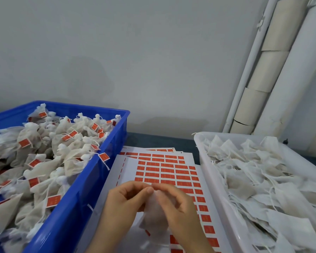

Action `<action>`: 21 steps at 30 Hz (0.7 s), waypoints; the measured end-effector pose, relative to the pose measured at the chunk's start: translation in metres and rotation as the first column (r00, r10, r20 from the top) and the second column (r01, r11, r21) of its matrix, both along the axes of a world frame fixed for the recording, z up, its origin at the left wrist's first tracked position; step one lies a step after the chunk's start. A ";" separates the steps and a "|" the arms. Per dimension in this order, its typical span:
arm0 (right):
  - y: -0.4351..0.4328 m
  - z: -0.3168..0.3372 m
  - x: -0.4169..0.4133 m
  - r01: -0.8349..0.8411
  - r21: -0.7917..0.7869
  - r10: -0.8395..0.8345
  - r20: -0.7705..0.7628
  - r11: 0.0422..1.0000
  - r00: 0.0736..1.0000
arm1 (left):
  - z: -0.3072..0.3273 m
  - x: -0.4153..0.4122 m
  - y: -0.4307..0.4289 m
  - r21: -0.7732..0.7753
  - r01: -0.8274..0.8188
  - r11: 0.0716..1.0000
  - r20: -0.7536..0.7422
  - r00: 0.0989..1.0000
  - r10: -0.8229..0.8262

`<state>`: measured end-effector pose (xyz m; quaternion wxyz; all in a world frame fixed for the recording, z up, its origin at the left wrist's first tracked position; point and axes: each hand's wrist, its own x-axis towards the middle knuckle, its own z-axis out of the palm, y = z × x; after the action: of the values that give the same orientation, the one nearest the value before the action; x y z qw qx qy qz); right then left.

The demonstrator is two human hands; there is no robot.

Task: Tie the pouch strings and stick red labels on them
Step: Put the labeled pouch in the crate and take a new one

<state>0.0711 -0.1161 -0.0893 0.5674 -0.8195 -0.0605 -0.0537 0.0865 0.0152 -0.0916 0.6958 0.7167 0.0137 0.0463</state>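
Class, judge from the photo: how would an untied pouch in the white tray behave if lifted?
Probably floppy: the untied pouches in the white tray lie crumpled and folded. Likely light, since the fabric looks thin. Their loose strings may snag neighbours.

Glossy plastic crate (106,161) — matt cloth pouches (71,154)

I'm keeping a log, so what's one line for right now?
step: tie pouch | left hand: pinches pouch top | right hand: pinches pouch top | below: red label sheet
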 end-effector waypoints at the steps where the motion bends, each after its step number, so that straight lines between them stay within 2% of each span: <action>1: 0.002 0.000 -0.002 -0.024 -0.010 0.025 0.022 1.000 0.999 | 0.000 0.000 0.000 0.002 0.006 1.000 -0.001 1.000 -0.006; 5: 0.006 -0.001 -0.001 -0.035 0.017 0.035 0.018 0.999 0.999 | -0.001 0.001 0.001 0.017 -0.020 1.000 -0.029 0.999 0.021; 11: 0.006 -0.004 0.000 0.045 0.077 -0.047 0.017 0.996 0.999 | 0.002 0.003 0.003 0.018 -0.026 1.000 -0.090 0.996 0.027; 21: 0.003 -0.009 0.002 0.152 0.004 -0.152 0.028 0.988 0.988 | 0.004 0.003 -0.001 0.050 0.004 0.999 -0.077 0.997 0.000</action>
<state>0.0727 -0.1127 -0.0984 0.5613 -0.8204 -0.0058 -0.1086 0.0897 0.0143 -0.0880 0.6765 0.7352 0.0389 0.0183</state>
